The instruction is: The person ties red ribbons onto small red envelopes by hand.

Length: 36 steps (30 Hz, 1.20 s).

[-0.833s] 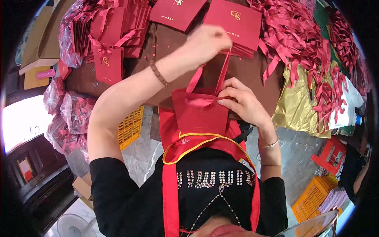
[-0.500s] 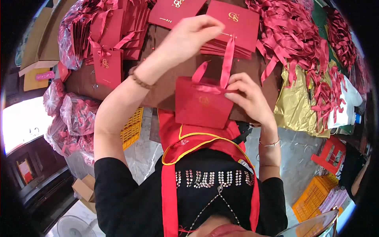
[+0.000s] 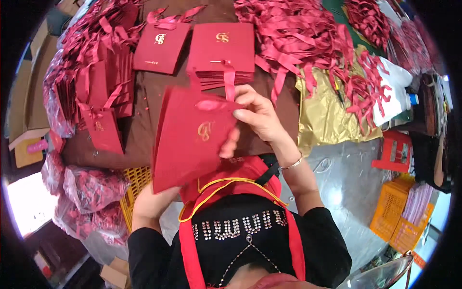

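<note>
A small red paper gift bag (image 3: 190, 149) with a gold emblem is held up in front of my apron, tilted. My left hand (image 3: 230, 144) is behind it, mostly hidden, with its fingertips curled round the right side. At the upper right corner my right hand (image 3: 260, 114) pinches the bag's edge next to the ribbon, thumb in front. A pink-red ribbon handle (image 3: 229, 84) rises from the bag's top. Just beyond lies a stack of flat red bags (image 3: 222, 50), with another red bag (image 3: 162, 48) to its left.
Finished-looking red bags with ribbons (image 3: 103, 86) crowd the table's left side. A heap of loose red ribbons (image 3: 303, 41) lies far right, beside gold wrapping (image 3: 332, 113). Plastic sacks (image 3: 94, 188) stand lower left; orange crates (image 3: 392, 207) are on the floor at right.
My left hand has dropped from above the ribbon to behind the bag. The bag has moved left and tilted, with my right hand still at its upper right corner. The whole view has shifted.
</note>
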{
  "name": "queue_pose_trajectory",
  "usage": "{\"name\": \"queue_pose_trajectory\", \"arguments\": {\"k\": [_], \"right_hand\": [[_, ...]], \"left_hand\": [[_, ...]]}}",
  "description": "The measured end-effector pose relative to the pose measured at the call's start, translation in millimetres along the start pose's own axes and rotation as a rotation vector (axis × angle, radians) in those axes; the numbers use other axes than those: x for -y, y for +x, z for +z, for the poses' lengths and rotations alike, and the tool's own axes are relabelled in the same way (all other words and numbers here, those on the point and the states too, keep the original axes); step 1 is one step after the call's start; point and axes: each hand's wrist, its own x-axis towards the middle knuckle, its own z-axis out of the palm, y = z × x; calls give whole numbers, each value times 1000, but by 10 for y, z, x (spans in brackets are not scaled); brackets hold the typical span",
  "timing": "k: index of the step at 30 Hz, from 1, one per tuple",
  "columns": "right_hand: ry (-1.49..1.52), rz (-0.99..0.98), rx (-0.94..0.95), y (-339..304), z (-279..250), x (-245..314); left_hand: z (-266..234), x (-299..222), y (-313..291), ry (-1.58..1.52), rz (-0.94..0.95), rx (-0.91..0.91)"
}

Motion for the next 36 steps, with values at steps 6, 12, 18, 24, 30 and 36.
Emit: {"name": "queue_pose_trajectory", "arguments": {"k": [6, 12, 18, 24, 30, 36], "right_hand": [[-53, -16, -776, -115, -76, 66], [-321, -138, -655, -224, -399, 111], [-1646, -295, -648, -13, -603, 195], [-1226, 132, -488, -53, -520, 279], [206, 439, -131, -323, 290, 321], [385, 548, 86, -351, 504, 231]], "left_hand": [[77, 34, -112, 655, 550, -984], [16, 75, -355, 969, 349, -1047], [202, -27, -410, 1966, 207, -1222], [270, -150, -375, 1894, 606, -1072], [560, 194, -209, 2331, 796, -172], [643, 301, -444, 1747, 818, -471]]}}
